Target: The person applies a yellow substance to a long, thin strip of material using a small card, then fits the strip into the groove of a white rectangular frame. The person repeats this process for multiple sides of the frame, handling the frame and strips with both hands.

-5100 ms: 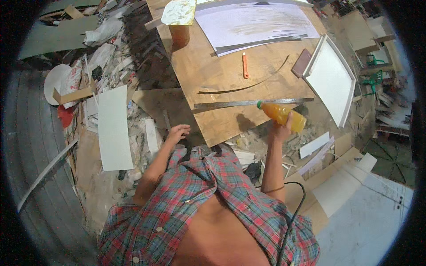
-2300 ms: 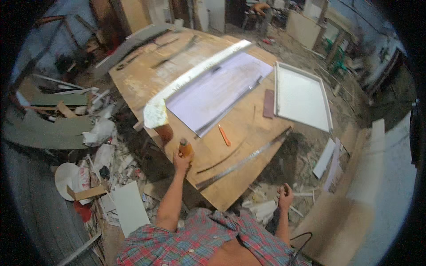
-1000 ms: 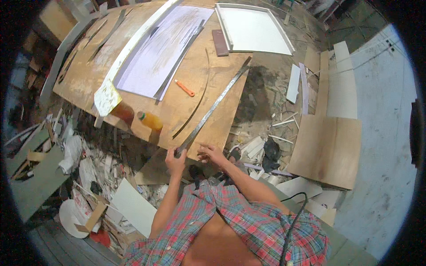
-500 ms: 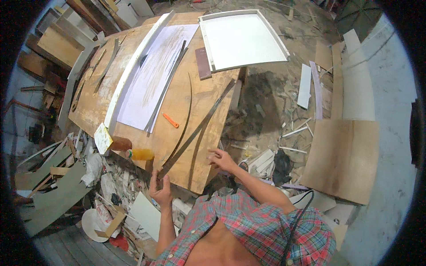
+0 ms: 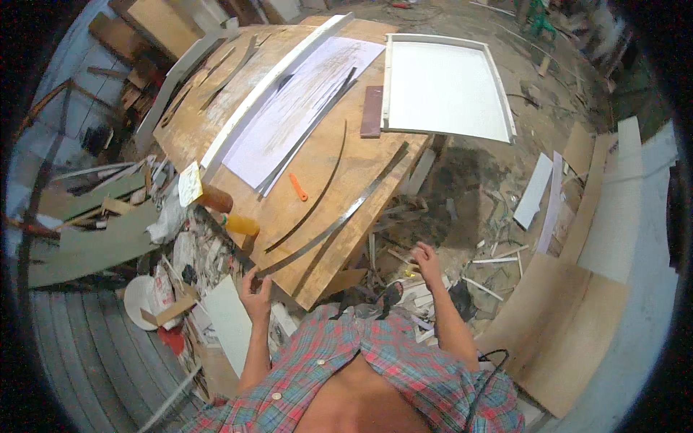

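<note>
The left hand (image 5: 256, 294) is low in the middle of the frame, at the near end of a long metal strip (image 5: 339, 216). Its fingers curl around that end, so its grip is closed on the strip. The strip lies slanted across the wooden surface (image 5: 325, 166), from the lower left toward the upper right. The right hand (image 5: 426, 261) is lower right of the middle, off the edge of the surface, above the messy floor. Its grip is open and it holds nothing. An orange bottle (image 5: 242, 224) lies on the surface near the left hand. A thin curved strip (image 5: 314, 195) and a small orange marker (image 5: 298, 187) lie beside the long strip. A white panel (image 5: 444, 90) sits at the top of the frame, beside a big sheet of paper (image 5: 296, 108).
</note>
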A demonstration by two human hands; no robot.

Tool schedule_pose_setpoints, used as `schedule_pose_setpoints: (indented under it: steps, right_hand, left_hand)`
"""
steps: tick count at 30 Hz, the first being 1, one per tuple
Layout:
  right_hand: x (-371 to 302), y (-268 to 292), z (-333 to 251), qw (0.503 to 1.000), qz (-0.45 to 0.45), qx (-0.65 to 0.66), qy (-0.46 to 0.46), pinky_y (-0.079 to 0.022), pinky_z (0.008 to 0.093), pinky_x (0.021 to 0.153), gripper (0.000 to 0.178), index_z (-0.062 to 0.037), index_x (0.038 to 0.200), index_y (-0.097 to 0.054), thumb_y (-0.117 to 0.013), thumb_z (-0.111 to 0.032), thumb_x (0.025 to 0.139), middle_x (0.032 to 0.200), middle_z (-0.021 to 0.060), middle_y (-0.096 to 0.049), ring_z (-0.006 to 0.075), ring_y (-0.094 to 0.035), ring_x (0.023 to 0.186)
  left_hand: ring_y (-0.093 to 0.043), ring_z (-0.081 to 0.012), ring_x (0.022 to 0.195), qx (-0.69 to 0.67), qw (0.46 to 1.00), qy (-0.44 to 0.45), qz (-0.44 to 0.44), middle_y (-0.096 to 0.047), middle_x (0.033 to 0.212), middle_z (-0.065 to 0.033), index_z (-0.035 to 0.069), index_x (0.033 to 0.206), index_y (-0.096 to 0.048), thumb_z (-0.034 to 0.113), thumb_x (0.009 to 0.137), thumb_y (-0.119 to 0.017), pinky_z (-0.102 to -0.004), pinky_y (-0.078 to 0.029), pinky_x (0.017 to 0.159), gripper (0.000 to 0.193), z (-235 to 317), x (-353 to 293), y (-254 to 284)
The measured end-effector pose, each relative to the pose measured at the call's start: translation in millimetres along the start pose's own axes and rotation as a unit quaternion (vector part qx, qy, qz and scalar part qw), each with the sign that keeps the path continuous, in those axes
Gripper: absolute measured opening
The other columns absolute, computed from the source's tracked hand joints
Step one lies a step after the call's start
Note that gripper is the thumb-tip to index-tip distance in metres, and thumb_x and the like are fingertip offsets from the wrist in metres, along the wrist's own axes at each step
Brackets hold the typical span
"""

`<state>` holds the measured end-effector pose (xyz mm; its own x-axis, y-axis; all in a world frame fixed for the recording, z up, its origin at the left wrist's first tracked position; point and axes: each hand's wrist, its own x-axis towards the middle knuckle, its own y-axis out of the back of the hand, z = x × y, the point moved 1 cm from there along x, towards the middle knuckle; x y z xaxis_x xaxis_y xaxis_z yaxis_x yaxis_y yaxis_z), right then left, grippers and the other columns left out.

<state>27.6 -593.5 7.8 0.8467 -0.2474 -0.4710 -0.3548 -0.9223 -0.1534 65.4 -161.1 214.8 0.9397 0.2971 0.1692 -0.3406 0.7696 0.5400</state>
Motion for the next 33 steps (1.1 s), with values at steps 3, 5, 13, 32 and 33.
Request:
schedule_pose_setpoints:
  steps: [3, 5, 13, 32, 33]
  right_hand:
    - [-16, 25, 22, 0.992, 0.074, -0.072, -0.073, -0.054, 0.0335, 0.067, 0.05, -0.01, 0.134, -0.049, -0.066, -0.024, 0.089, 0.111, 0.0117, -0.064, 0.0201, -0.067, 0.089]
    - [1, 80, 119, 0.98, 0.132, -0.151, -0.01, -0.053, 0.0364, 0.071, 0.048, -0.005, 0.127, -0.055, -0.067, -0.025, 0.086, 0.109, 0.0138, -0.065, 0.024, -0.068, 0.09]
    - [-116, 131, 210, 0.903, 0.16, -0.374, -0.139, -0.052, 0.0398, 0.08, 0.048, -0.0001, 0.1, -0.071, -0.075, -0.036, 0.07, 0.094, 0.0201, -0.07, 0.0339, -0.068, 0.085]
    - [-142, -46, 65, 0.815, 0.218, -0.537, -0.006, -0.046, 0.0479, 0.062, 0.059, 0.0043, 0.071, -0.067, -0.05, -0.048, 0.092, 0.063, 0.0243, -0.062, 0.0403, -0.061, 0.061]
    - [-151, -48, 64, 0.806, 0.239, -0.541, -0.026, -0.046, 0.0503, 0.065, 0.06, 0.0033, 0.066, -0.066, -0.05, -0.047, 0.092, 0.062, 0.0258, -0.06, 0.0414, -0.062, 0.063]
  left_hand:
    - [-0.06, -0.0166, 0.09, 0.023, 0.998, 0.054, -0.037, -0.064, 0.106, -0.0084, 0.001, 0.115, -0.064, 0.01, 0.078, -0.074, -0.0303, -0.049, 0.079, 0.039, -28, -18, 10]
    - [-0.061, -0.0182, 0.09, 0.037, 0.998, -0.038, -0.046, -0.064, 0.106, -0.0089, 0.001, 0.115, -0.064, 0.009, 0.079, -0.072, -0.0307, -0.049, 0.08, 0.039, -21, -1, 4]
    - [-0.062, -0.021, 0.087, 0.072, 0.991, -0.077, 0.081, -0.062, 0.099, -0.0097, 0.002, 0.108, -0.064, 0.006, 0.081, -0.065, -0.0316, -0.05, 0.079, 0.028, -40, 39, 35]
    - [-0.068, -0.0235, 0.077, -0.055, 0.963, -0.082, -0.251, -0.069, 0.089, -0.0136, 0.002, 0.106, -0.067, 0.019, 0.081, -0.065, -0.033, -0.053, 0.071, 0.03, -61, 104, -72]
    - [-0.068, -0.0236, 0.077, -0.049, 0.963, -0.072, -0.255, -0.069, 0.089, -0.0135, 0.001, 0.106, -0.067, 0.019, 0.082, -0.065, -0.0329, -0.053, 0.07, 0.03, -66, 103, -67]
